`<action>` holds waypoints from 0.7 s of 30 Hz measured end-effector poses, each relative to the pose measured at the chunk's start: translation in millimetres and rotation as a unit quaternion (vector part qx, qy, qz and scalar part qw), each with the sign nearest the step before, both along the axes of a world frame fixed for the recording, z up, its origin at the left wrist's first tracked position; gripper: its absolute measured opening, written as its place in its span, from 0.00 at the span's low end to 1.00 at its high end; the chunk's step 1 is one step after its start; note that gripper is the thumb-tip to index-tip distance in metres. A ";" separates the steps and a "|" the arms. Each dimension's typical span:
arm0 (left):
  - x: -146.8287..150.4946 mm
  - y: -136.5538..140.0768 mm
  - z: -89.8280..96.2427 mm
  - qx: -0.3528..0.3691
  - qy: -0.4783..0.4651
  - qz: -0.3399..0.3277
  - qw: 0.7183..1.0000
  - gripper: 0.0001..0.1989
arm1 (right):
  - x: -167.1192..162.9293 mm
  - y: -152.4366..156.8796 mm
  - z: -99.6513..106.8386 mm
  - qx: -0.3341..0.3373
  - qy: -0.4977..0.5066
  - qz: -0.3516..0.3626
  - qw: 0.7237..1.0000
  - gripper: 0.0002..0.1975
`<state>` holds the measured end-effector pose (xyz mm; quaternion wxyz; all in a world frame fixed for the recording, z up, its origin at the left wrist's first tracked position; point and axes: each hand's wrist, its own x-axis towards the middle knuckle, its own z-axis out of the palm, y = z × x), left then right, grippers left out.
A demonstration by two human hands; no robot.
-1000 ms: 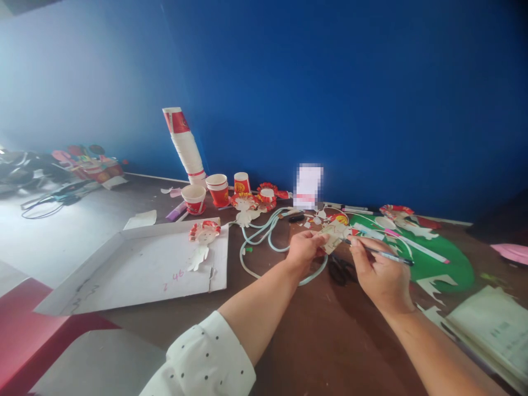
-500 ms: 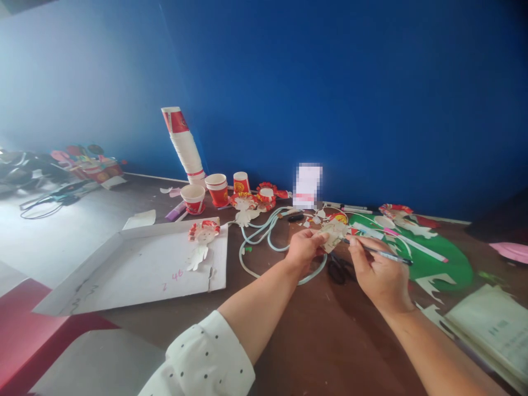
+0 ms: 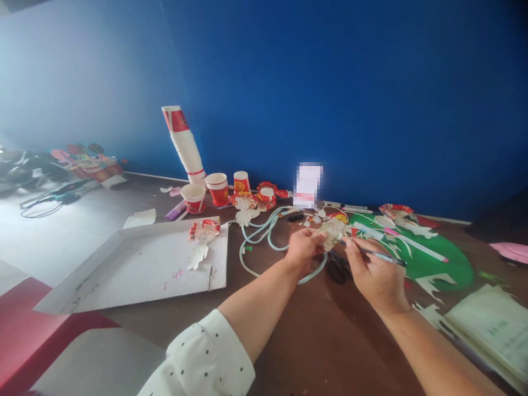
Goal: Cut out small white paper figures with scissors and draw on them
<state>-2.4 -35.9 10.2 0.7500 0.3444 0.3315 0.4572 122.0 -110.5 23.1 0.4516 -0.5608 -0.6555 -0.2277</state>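
Between thumb and fingers, my left hand (image 3: 304,248) pinches a pale paper cutout (image 3: 333,235) above the brown table. My right hand (image 3: 377,278) is closed around a pen (image 3: 381,256), whose tip end meets the cutout's right edge. Just under the hands lie dark-handled scissors (image 3: 339,268), partly hidden. A looped pale blue cord (image 3: 270,236) runs behind my left hand. Right of the hands is a green sheet (image 3: 449,258) bearing a pink-capped marker (image 3: 416,245) and white paper scraps.
A white cardboard lid (image 3: 136,269) at left holds a paper figure with a red frilled head (image 3: 204,234). Behind it stand red-and-white paper cups (image 3: 217,190) and a tall leaning cup stack (image 3: 186,148). A pale bag (image 3: 493,330) lies at right. The blue wall (image 3: 330,99) bounds the back.
My right hand and the pen have shifted slightly left, with the pen's tip end closer in on the cutout. My left hand stays nearly still.
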 end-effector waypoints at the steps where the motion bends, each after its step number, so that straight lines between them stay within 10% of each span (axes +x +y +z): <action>1: 0.0 0.1 0.1 0.000 0.002 0.001 1.000 0.15 | -0.3 0.0 -0.1 0.004 -0.001 -0.001 1.000 0.09; 21: -0.8 0.5 1.2 -0.004 -0.003 0.011 1.000 0.14 | -4.3 -0.2 -0.5 0.012 -0.012 0.003 1.000 0.08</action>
